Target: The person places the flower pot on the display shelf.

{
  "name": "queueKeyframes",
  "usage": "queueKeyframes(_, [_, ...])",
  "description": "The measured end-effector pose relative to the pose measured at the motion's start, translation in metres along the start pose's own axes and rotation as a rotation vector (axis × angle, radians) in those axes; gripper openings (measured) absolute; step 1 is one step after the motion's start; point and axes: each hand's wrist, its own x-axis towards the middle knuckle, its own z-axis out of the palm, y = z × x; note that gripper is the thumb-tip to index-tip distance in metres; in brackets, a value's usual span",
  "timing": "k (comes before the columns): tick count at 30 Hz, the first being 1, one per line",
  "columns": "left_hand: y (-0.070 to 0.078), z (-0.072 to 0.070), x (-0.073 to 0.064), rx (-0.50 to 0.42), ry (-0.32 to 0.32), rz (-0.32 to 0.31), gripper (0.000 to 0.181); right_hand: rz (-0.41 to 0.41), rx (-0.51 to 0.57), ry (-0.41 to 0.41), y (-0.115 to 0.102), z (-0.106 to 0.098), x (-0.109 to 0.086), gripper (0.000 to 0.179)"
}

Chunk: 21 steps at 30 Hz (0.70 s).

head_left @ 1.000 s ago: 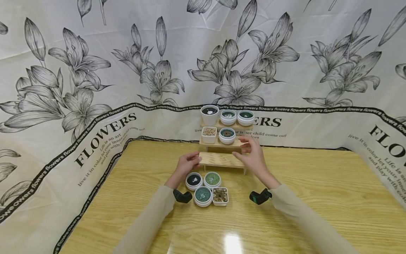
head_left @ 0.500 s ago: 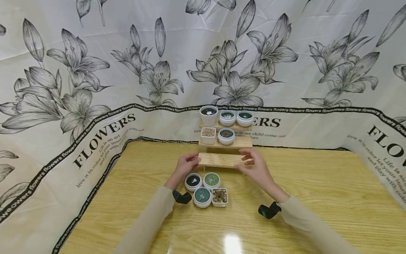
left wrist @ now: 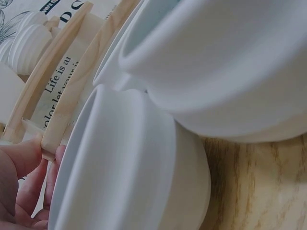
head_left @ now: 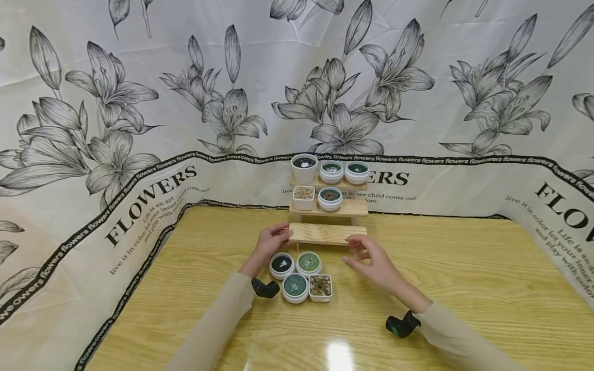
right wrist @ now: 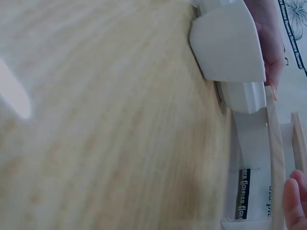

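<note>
My left hand (head_left: 268, 245) pinches the left end of the lowest wooden shelf board (head_left: 327, 233). In the left wrist view, its thumb lies over the board's end, with fingers beneath. My right hand (head_left: 373, 263) hovers just before the board's right end, its fingers loosely bent and holding nothing. The right wrist view catches only its fingertips (right wrist: 293, 199) beside the board. Close to the left hand, on the table, stand round white pots with black (head_left: 281, 263), light green (head_left: 309, 263) and teal (head_left: 295, 285) contents, plus a square pebble-filled pot (head_left: 320, 286).
Behind the low board, a middle shelf (head_left: 355, 207) carries a square pebble pot (head_left: 303, 198) and a round pot (head_left: 330, 199). The top tier holds a tall white pot (head_left: 304, 170) and two round pots. Flower-printed cloth (head_left: 223, 180) closes off the table's back.
My right hand has come off the shelf's right end and drawn back toward the front right. The left hand keeps its hold on the left end.
</note>
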Motion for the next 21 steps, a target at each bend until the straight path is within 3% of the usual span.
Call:
queueKeyframes(9, [0.001, -0.002, 0.0, 0.012, -0.002, -0.002, 0.038, 0.053, 0.103, -0.124, -0.003, 0.016, -0.018, 0.045])
queueKeyframes(21, [0.002, 0.0, -0.002, 0.021, -0.003, -0.009, 0.038, 0.027, 0.131, -0.218, -0.011, 0.031, -0.033, 0.055])
